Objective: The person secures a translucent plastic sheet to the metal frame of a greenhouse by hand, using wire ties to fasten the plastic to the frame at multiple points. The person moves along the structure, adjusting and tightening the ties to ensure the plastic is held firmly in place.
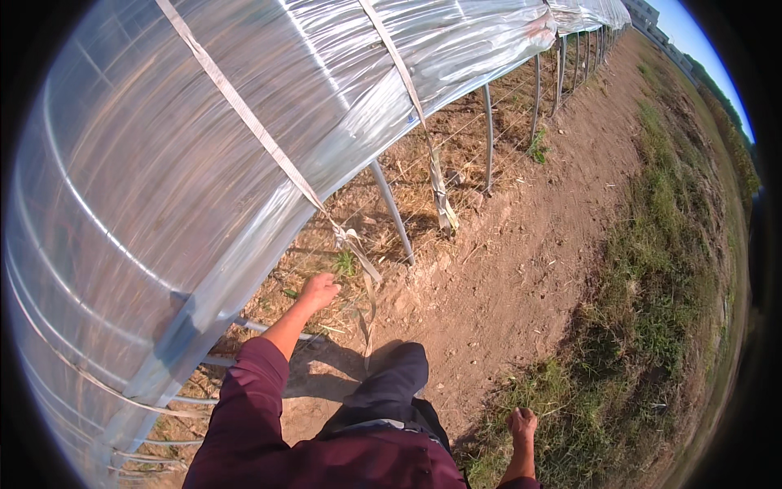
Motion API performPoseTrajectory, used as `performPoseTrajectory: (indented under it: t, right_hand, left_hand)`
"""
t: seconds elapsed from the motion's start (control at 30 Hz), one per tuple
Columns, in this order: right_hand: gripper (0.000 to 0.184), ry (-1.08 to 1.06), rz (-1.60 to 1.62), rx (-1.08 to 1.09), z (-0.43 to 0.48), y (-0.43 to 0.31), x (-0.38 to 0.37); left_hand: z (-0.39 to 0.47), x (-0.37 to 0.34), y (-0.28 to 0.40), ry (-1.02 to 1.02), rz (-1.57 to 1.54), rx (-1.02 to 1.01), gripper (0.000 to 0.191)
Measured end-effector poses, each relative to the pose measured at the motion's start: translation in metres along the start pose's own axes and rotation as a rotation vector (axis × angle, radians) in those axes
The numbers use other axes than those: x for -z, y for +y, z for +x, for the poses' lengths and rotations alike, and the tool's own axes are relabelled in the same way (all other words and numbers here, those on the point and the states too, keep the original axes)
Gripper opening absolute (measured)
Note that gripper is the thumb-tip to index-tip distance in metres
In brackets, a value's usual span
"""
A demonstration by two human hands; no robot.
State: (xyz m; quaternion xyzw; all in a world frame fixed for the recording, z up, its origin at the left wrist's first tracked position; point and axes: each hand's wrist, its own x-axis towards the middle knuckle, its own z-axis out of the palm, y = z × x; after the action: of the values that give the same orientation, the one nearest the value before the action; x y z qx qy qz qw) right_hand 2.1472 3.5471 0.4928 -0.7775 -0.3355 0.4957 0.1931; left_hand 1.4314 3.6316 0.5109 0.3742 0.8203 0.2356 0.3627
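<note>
My left hand [320, 290] hangs over the ground beside the greenhouse, its fingers curled; whether it holds anything is not visible. Just beyond it, a flat fabric strap [263, 133] comes down over the clear plastic film [153, 153] to a knot [344, 236], from which loose ends dangle towards the soil. Out to the right, above the grass, my right hand [523, 422] is loosely curled, and no object shows in it. A second strap [400, 61] runs down to a tied end [446, 217] near the ground.
Curved metal greenhouse poles [392, 211] stand in the soil under the film's lower edge. A bare dirt path [531, 244] runs along them, with a strip of grass and weeds [654, 293] on its right. Buildings [644, 15] are far off at the top right.
</note>
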Motion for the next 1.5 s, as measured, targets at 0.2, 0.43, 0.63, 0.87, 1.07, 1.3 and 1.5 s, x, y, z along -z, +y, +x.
performPoseTrajectory:
  t: [0.2, 0.43, 0.63, 0.87, 1.07, 1.3, 1.5]
  right_hand:
    - [0.021, -0.09, -0.064, -0.121, 0.058, -0.052, -0.006]
    - [0.025, -0.172, -0.331, -0.364, 0.086, -0.103, 0.001]
    - [0.03, -0.108, -0.332, -0.292, 0.166, -0.188, 0.015]
    - [0.035, -0.136, -0.478, -0.115, 0.277, -0.295, -0.004]
    - [0.036, -0.337, -0.527, -0.005, 0.307, -0.408, -0.062]
    - [0.041, -0.483, -0.577, 0.027, 0.375, -0.446, -0.062]
    - [0.039, -0.412, -0.747, 0.104, 0.431, -0.457, -0.02]
  left_hand:
    - [0.114, 0.008, 0.196, -0.026, -0.694, 0.061, 0.057]
    - [0.266, 0.019, 0.251, 0.134, -1.846, 0.247, 0.069]
    - [0.282, 0.057, 0.274, 0.505, -1.783, 0.211, 0.027]
    - [0.253, 0.143, 0.347, 0.477, -1.613, -0.122, 0.027]
    - [0.243, 0.011, 0.304, 0.166, -1.551, 0.304, 0.036]
    - [0.302, 0.001, 0.302, 0.589, -1.694, 0.305, 0.027]
    - [0.285, 0.032, 0.333, 0.646, -1.625, 0.067, 0.02]
